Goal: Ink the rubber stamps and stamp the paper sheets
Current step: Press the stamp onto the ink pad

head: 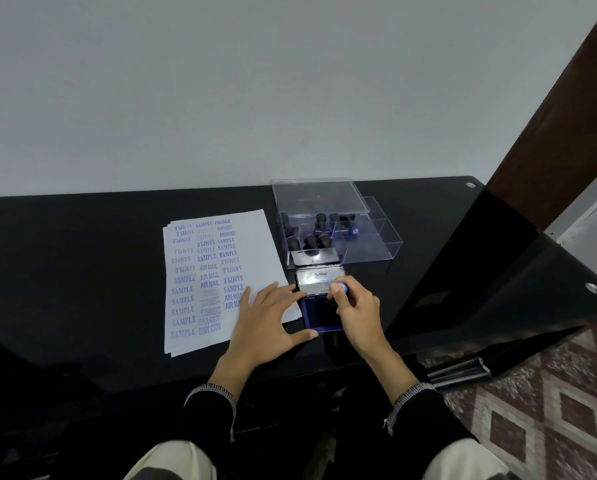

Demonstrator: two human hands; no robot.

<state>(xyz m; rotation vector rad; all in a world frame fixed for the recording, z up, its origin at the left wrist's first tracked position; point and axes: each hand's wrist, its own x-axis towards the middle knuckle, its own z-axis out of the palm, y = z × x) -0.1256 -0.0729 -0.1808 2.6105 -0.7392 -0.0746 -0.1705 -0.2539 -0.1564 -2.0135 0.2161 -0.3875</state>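
Note:
A stack of white paper sheets [200, 271] lies on the black table, its top sheet filled with blue stamp marks such as SAMPLE and AIR MAIL. To its right an ink pad [316, 315] sits with its lid [319, 278] raised. My right hand [354, 311] grips a rubber stamp [341, 288] with a blue-topped handle, held down on the blue pad. My left hand [267, 318] rests flat with fingers spread, on the paper's lower right corner and against the pad's left side.
A clear plastic box [369, 242] behind the ink pad holds several black-handled stamps [310, 239], with its clear lid [316, 195] set across the back. The glossy black table [82, 271] ends at the right, where a patterned floor [549, 393] shows. A pale wall stands behind.

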